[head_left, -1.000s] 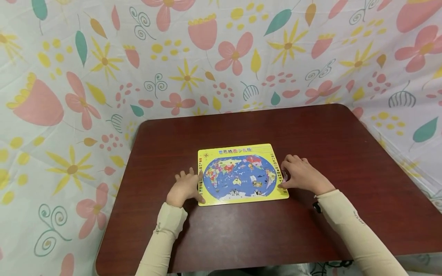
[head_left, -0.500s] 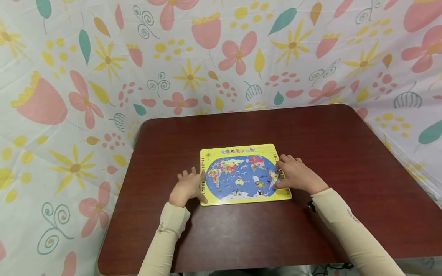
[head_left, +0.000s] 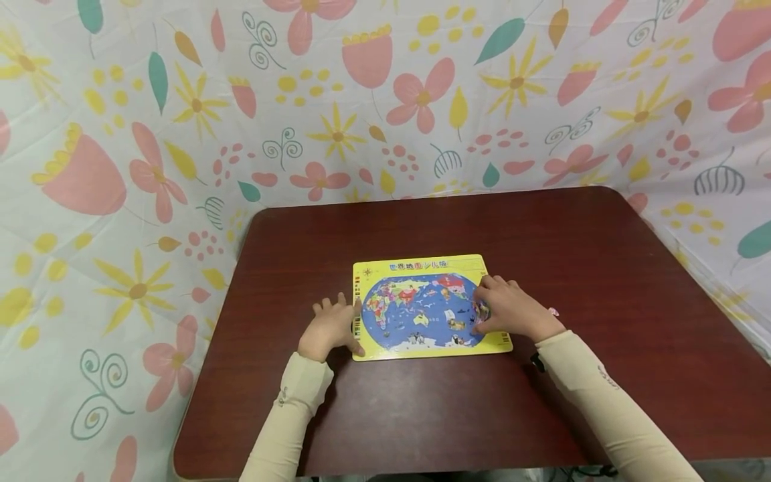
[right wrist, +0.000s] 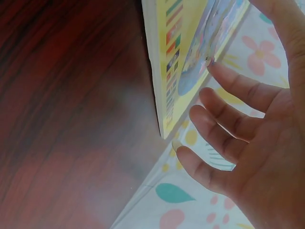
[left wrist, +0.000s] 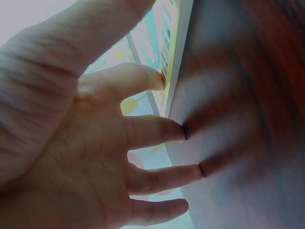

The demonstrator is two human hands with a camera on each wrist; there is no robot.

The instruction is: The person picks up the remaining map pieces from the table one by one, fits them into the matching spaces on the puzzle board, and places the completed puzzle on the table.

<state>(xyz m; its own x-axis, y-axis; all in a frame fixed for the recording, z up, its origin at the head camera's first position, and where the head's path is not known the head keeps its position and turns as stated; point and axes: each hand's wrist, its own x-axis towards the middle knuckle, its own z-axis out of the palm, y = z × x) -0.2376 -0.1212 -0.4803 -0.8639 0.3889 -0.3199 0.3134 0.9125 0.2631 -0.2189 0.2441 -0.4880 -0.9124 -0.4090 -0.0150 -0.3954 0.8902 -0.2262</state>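
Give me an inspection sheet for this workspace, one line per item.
Surface: dark red-brown table, rounded corners.
Job's things: yellow-framed world map puzzle board lying flat near the middle.
Clutter: nothing seen.
Hands: left hand fingers spread, touching the board's left edge; right hand on the board's right side, fingertips on a map piece.
Cables: dark cable under the near table edge.
Surroundings: floral-print cloth behind and beside the table.

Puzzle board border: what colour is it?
Yellow, framing a blue world map; the puzzle board shows best in the head view.
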